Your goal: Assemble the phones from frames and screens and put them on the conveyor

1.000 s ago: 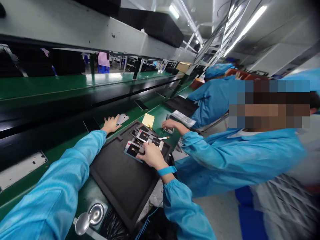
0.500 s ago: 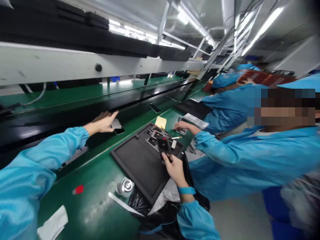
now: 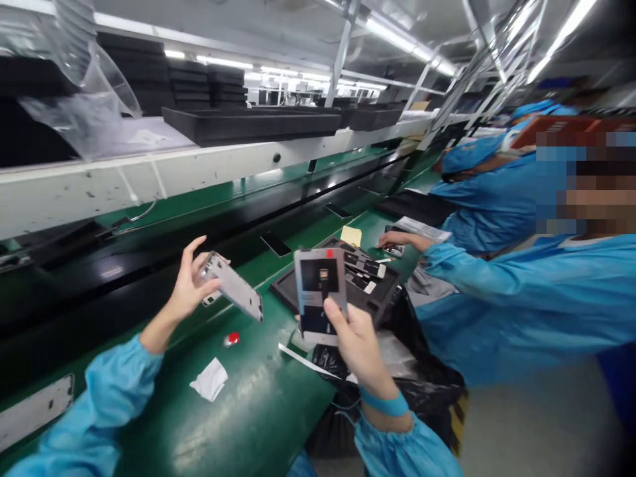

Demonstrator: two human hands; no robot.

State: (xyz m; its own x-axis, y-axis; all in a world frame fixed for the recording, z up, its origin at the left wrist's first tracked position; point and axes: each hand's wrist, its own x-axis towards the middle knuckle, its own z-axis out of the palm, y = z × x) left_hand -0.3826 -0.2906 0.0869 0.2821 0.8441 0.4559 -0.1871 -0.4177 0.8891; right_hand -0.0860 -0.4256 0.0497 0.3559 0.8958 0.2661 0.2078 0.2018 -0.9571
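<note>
My left hand (image 3: pixel 187 281) grips a silver-grey phone frame (image 3: pixel 233 287) by its far-left end, tilted above the green bench. In my right hand (image 3: pixel 355 338) is a phone screen panel (image 3: pixel 322 281) with a light border, a dark middle and a small red mark at its top; my thumb presses on its front. A black tray (image 3: pixel 285 285) lies behind this panel, holding several phone parts (image 3: pixel 365 265). A white cloth (image 3: pixel 210 379) and a small red item (image 3: pixel 232 338) rest on the bench below my hands.
Dark phones (image 3: pixel 275 243) lie along the conveyor, and another phone frame (image 3: pixel 34 409) is at lower left. A shelf with black trays (image 3: pixel 253 126) runs overhead. To the right, a co-worker's hand (image 3: pixel 397 240) handles parts near a yellow paper (image 3: pixel 351 236). A black bag (image 3: pixel 417 344) hangs at the bench edge.
My left hand has lifted the phone frame from the conveyor side and brought it nearer. My right hand has raised the screen panel and turned its face toward me. The view has shifted.
</note>
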